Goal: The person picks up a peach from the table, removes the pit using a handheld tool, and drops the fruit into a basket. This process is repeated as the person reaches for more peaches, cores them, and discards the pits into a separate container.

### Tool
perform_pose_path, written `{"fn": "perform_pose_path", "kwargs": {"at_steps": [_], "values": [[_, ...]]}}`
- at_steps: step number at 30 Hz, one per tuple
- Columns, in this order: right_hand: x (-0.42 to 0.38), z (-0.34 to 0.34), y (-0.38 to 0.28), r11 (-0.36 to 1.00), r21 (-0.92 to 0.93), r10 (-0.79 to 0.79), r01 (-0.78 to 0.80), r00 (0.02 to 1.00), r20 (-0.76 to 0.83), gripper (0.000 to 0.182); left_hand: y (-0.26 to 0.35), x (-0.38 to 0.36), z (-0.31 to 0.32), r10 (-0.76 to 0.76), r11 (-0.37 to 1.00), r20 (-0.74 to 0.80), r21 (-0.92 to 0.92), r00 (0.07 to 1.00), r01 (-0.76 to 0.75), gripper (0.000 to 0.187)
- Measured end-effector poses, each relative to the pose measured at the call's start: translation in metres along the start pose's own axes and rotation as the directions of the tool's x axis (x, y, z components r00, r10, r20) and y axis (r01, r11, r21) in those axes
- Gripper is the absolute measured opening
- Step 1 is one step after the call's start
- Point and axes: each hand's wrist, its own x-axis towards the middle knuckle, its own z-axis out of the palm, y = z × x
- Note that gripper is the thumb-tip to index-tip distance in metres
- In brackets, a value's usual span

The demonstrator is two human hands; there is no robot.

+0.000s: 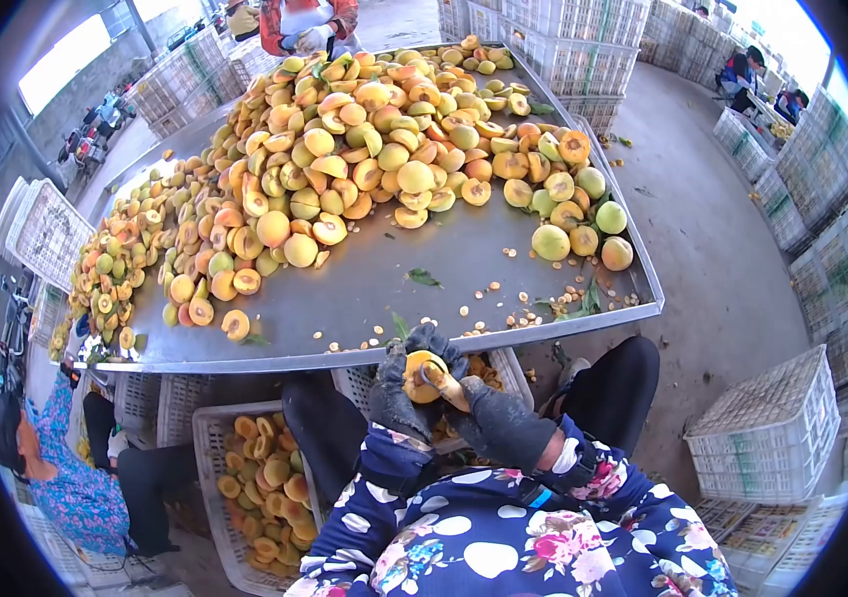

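Observation:
My left hand (396, 400), in a dark grey glove, is closed around a peach half (418, 386) just in front of the table edge. The cut orange face is turned up toward me. My right hand (506, 426), also gloved, grips a pitting knife (454, 394) by its light wooden handle. Its thin curved metal end lies against the middle of the peach half. Beneath both hands, partly covered by them, stands a white crate (516, 378) with peach pieces in it.
Halved and whole peaches (344, 149) are heaped on a metal table (364, 289), with loose pits and leaves near its front edge. A crate (207, 468) of peach halves stands at my left. Another person (76, 488) sits beyond it. Stacked crates (762, 428) line the right.

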Motion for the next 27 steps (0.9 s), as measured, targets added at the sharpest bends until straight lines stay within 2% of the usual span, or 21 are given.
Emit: {"fn": "perform_pose_path", "kwargs": {"at_steps": [1,4,7,10,11,13,14,16,17,20,21,23,25,26,27], "values": [[-0.001,-0.002,-0.004,1.0,-0.006,0.02,-0.02,1.0,0.016,0.029,-0.001,-0.001,0.0,-0.01,0.998,-0.003,-0.057,1.0,0.009,0.045],[0.0,0.002,-0.007,0.999,0.032,0.002,-0.002,1.0,-0.017,0.03,-0.002,-0.005,0.011,0.035,0.998,-0.093,0.058,0.995,-0.03,0.046],[0.002,-0.001,-0.017,0.999,0.018,-0.029,0.029,0.999,-0.016,0.029,-0.003,-0.008,0.016,0.035,0.999,-0.16,0.031,0.987,-0.031,0.045],[0.002,0.008,-0.01,0.995,-0.045,-0.088,0.089,0.996,0.023,0.027,-0.008,-0.003,-0.009,0.155,0.954,-0.033,0.266,0.987,-0.141,0.043],[0.002,0.016,-0.002,0.991,-0.066,-0.112,0.114,0.993,0.037,0.026,-0.009,-0.004,-0.008,0.156,0.966,-0.03,0.215,0.987,-0.147,0.042],[0.002,0.041,0.022,0.994,-0.087,-0.061,0.067,0.995,0.08,0.024,-0.011,-0.003,-0.006,0.159,0.982,-0.022,0.112,0.987,-0.155,0.039],[0.003,0.044,0.021,0.994,-0.098,-0.034,0.044,0.994,0.102,0.023,-0.011,-0.004,-0.008,0.173,0.966,-0.016,0.195,0.985,-0.167,0.038],[0.003,0.043,0.017,1.0,-0.007,0.022,-0.021,0.996,0.089,0.024,-0.01,-0.002,-0.019,0.201,0.914,0.003,0.36,0.98,-0.188,0.038],[0.003,0.039,0.01,0.998,0.04,0.05,-0.053,0.995,0.084,0.024,-0.017,0.005,-0.042,0.312,0.833,-0.044,0.492,0.949,-0.251,0.037],[0.006,0.017,-0.014,0.992,0.016,0.119,-0.124,0.978,0.172,0.026,-0.002,-0.002,-0.029,0.168,0.907,-0.035,0.398,0.985,-0.141,0.037],[0.006,0.018,-0.012,0.996,0.01,0.09,-0.092,0.983,0.162,0.027,-0.001,-0.001,-0.029,0.191,0.87,-0.021,0.466,0.981,-0.16,0.035],[0.007,0.021,-0.007,1.0,-0.003,0.028,-0.027,0.99,0.141,0.03,0.011,0.003,-0.037,0.18,0.547,0.106,0.815,0.978,-0.189,0.027],[0.009,0.021,-0.008,0.999,-0.04,0.043,-0.036,0.983,0.177,0.029,0.014,0.003,-0.041,0.159,0.383,0.14,0.904,0.977,-0.192,0.023],[0.01,0.022,-0.008,0.997,-0.06,0.05,-0.039,0.98,0.194,0.028,0.014,0.0,-0.036,0.165,0.434,0.116,0.883,0.979,-0.178,0.022],[0.009,0.029,-0.001,0.996,-0.071,-0.046,0.061,0.981,0.188,0.028,0.013,-0.001,-0.033,0.167,0.483,0.091,0.861,0.982,-0.162,0.021]]}}
